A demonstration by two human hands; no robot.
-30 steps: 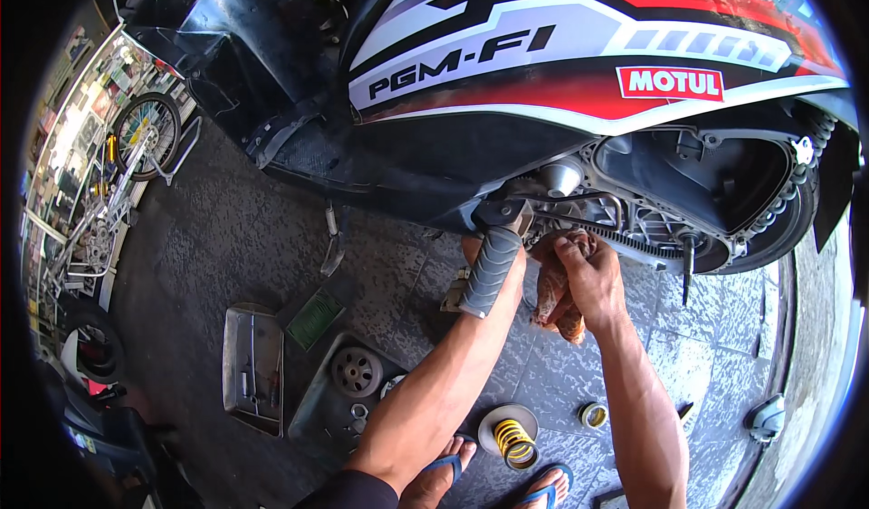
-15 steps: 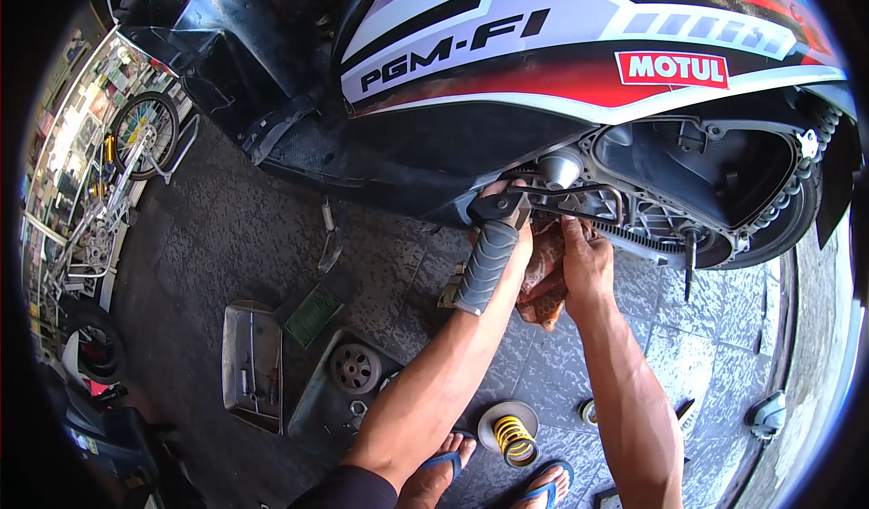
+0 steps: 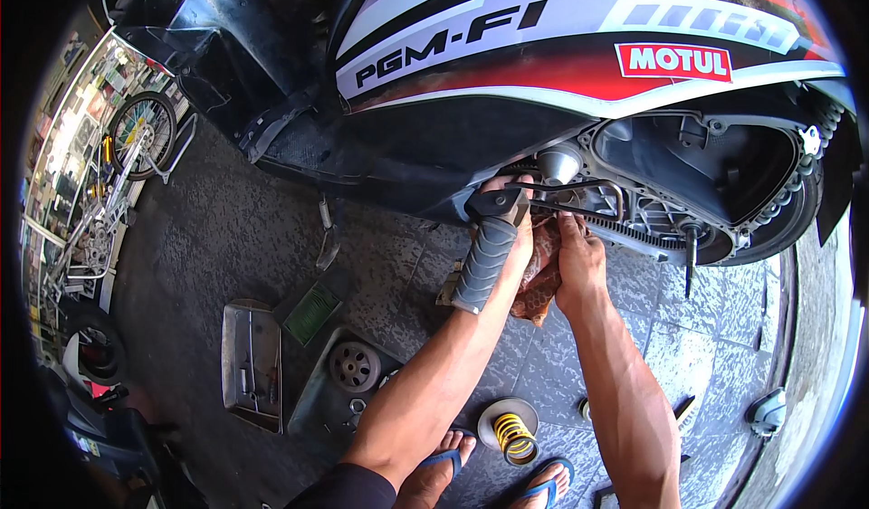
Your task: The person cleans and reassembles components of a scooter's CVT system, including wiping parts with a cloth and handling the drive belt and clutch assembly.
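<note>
A scooter with a red, white and black side panel [image 3: 579, 29] has its transmission case [image 3: 697, 183] open, a toothed belt [image 3: 638, 241] along its lower part. My left hand [image 3: 514, 242] reaches up behind the folded rubber-covered footrest [image 3: 489, 260], fingers curled at the bracket; what they hold is hidden. My right hand [image 3: 581, 260] is closed on a stained brown rag [image 3: 541, 274], thumb raised against the engine beneath a bent black bar [image 3: 615, 201]. The rag hangs between my two hands.
On the floor lie a tray of tools [image 3: 252, 355], a green filter [image 3: 310, 317], a second tray with a clutch bell [image 3: 353, 367], and a yellow spring on a plate [image 3: 514, 429] near my sandalled feet. A spoked wheel [image 3: 145, 133] stands left; other motorcycle parts [image 3: 95, 351] sit below it.
My right hand and the rag have moved up and left, closer into the engine. My left hand has risen a little, its fingertips now showing above the footrest bracket.
</note>
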